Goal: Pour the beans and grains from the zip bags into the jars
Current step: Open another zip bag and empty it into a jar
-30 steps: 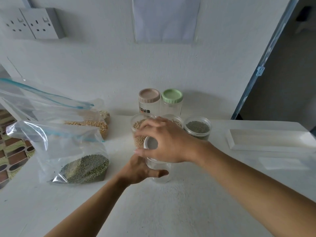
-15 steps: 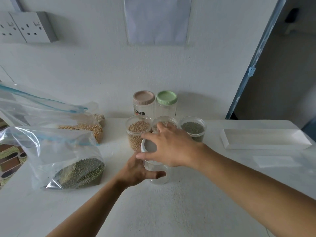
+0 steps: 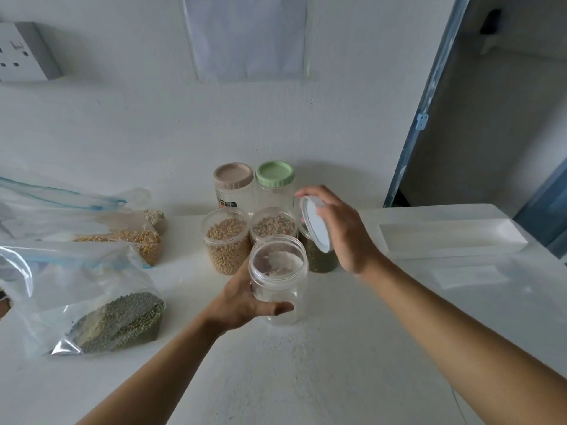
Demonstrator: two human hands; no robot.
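Now left hand point(image 3: 242, 305) gripping one empty jar point(image 3: 277, 271), right hand point(image 3: 346, 231) holding one lid point(image 3: 316, 225), five jars point(image 3: 227, 240) behind

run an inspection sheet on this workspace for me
surface: white table, matte
job's things: empty jar upright, open; white lid tilted, lifted off it; tan bean jar, pale bean jar and dark green jar open behind; green bean bag and yellow grain bag at left
clutter: pink-lidded jar, green-lidded jar by wall; white block at right
grippers: left hand grips empty jar; right hand holds white lid
cables: nothing seen
surroundings: wall socket, sheet on wall, doorframe
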